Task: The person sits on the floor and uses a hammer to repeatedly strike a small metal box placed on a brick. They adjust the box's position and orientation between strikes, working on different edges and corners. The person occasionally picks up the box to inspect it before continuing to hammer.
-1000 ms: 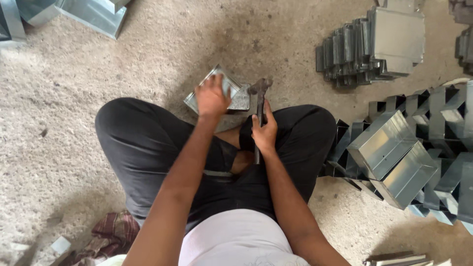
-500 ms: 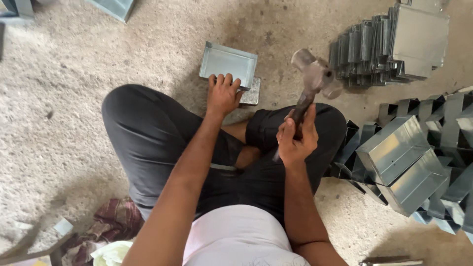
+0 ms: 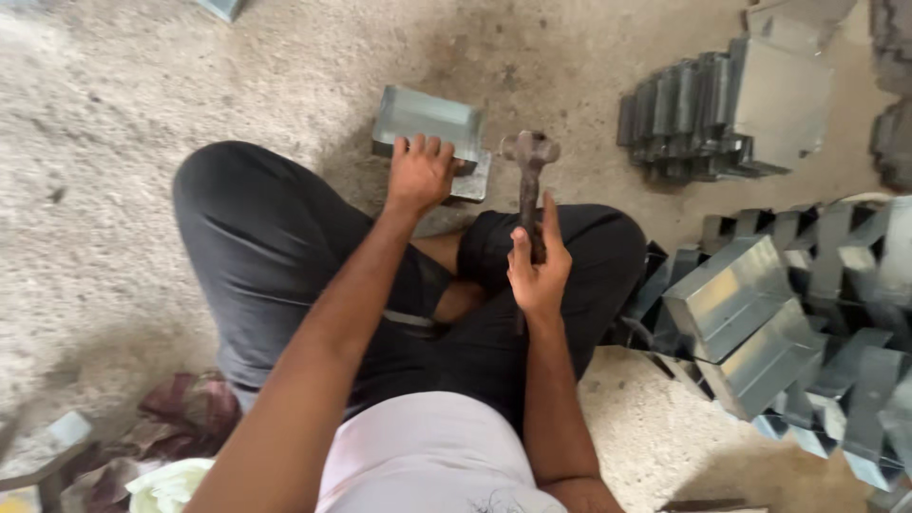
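The left hand [image 3: 418,176] presses flat, fingers spread, on the near edge of a metal tray [image 3: 427,123] lying on the floor [image 3: 142,114]. To its right, the right hand [image 3: 538,266] wraps its grip around a hammer [image 3: 529,180], head raised just right of the tray.

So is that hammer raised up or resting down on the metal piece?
Raised. The hammer stands upright in the right hand, its head clear of the metal tray that the left hand presses to the floor.
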